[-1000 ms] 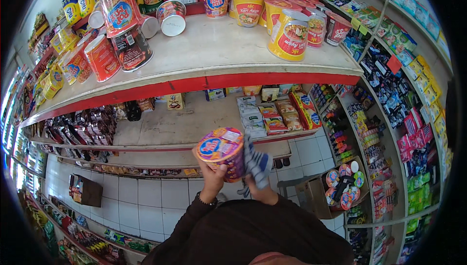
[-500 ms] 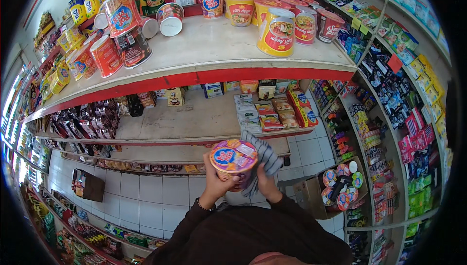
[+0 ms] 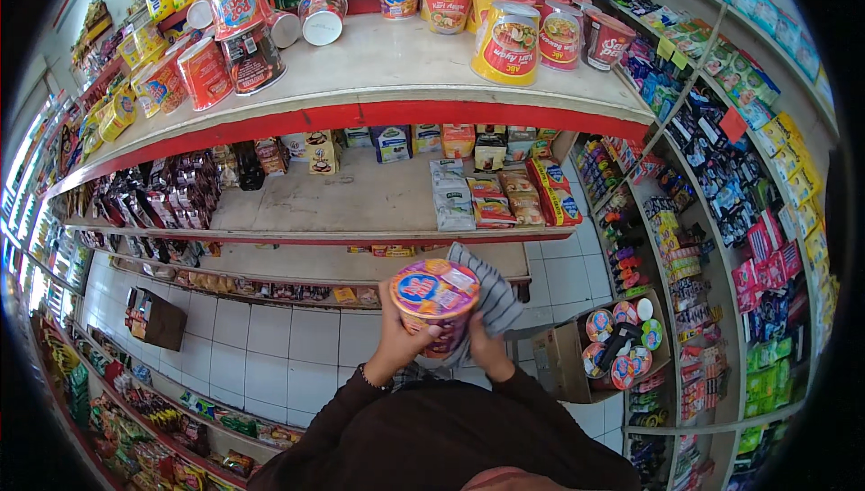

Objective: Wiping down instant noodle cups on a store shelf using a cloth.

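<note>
- Our left hand (image 3: 396, 340) keeps a curved grip around the left side of a purple-and-orange round noodle cup with a flat printed lid (image 3: 435, 288), its thumb across the front wall.
- The cup is in the air before our body, lid up, nearer to us than the shelves.
- Our right hand (image 3: 491, 353) has its grip on a grey cloth with dark stripes (image 3: 494, 291), which rests against the cup's right side; the fingers are mostly hidden, so we cannot tell how tightly they close.
- A dark beaded bracelet (image 3: 375, 378) circles our left wrist, just beyond the brown sleeve.
- Ahead of us, a pale shelf with a red front edge (image 3: 387, 77) carries a tall yellow cup with a red base (image 3: 506, 48) near its right end.
- At its left, a clear-wrapped red cup (image 3: 239, 0) sits on a black cup (image 3: 254, 60).
- To our right, an open brown cardboard box (image 3: 559, 367) on the white tiled floor (image 3: 261, 342) holds round-lidded cups (image 3: 622, 369).
</note>
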Action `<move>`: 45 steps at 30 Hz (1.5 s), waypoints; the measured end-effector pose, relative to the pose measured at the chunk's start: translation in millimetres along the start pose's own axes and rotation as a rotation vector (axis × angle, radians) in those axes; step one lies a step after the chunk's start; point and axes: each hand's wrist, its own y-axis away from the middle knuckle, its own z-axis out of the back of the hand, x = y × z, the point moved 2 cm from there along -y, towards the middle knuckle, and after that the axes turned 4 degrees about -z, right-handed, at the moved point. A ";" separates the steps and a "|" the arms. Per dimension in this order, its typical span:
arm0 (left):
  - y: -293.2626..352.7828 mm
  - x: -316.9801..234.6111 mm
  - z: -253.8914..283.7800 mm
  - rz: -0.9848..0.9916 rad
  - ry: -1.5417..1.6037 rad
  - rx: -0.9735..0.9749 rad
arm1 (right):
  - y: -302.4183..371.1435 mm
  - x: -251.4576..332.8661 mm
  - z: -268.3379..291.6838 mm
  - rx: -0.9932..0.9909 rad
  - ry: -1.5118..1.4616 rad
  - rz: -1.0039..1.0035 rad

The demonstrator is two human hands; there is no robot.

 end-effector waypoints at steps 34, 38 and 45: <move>5.9 2.2 -11.1 0.012 0.050 -0.117 | 6.9 17.9 -7.3 0.080 -0.114 -0.057; -6.1 -2.4 -1.0 0.007 0.164 -0.088 | 20.9 -18.8 -9.2 0.191 -0.104 -0.120; -5.0 -5.4 -14.7 -0.124 0.051 -0.251 | 1.4 2.4 -9.1 0.143 -0.087 -0.136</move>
